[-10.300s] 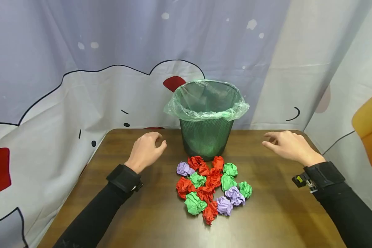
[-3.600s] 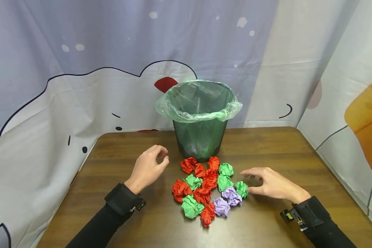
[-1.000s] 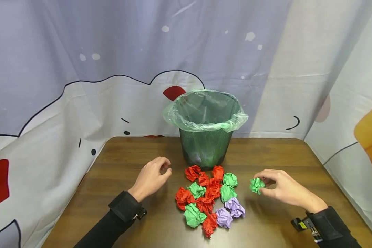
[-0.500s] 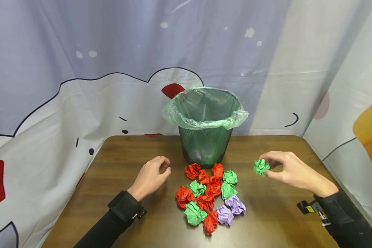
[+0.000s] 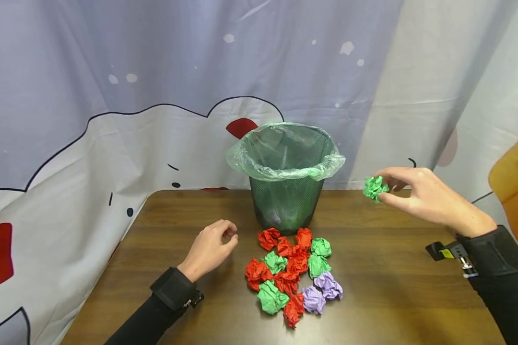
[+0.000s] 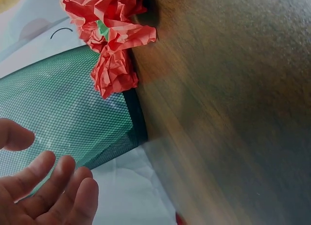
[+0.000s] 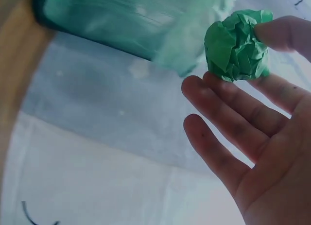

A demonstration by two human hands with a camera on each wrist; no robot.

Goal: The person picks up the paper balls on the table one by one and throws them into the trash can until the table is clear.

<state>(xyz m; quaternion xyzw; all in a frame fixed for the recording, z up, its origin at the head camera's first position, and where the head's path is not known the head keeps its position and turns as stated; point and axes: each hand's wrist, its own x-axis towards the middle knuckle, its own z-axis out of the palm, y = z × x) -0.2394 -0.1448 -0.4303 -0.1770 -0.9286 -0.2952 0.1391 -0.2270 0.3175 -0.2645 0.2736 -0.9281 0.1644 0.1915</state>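
My right hand (image 5: 431, 199) pinches a crumpled green paper ball (image 5: 374, 189) between thumb and fingers, raised above the table to the right of the bin. In the right wrist view the ball (image 7: 237, 46) sits between the thumb and fingertips, while the other fingers stretch out below it. My left hand (image 5: 211, 249) holds nothing and hovers left of the paper pile, its fingers loosely curved. A dark mesh wastebasket (image 5: 287, 203) with a green plastic liner (image 5: 280, 167) stands at the back. In front of it lie crumpled red (image 5: 286, 282), green (image 5: 272, 297) and purple (image 5: 328, 285) paper balls.
The brown wooden table (image 5: 384, 287) ends at a patterned curtain (image 5: 177, 57) behind the wastebasket. Red balls (image 6: 114, 72) lie close against the wastebasket's base. The liner's folded edge flares out beyond its rim.
My right hand came down from the right, picked a green paper ball off the pile's right edge and has lifted it up and to the right. My left hand has shifted only slightly.
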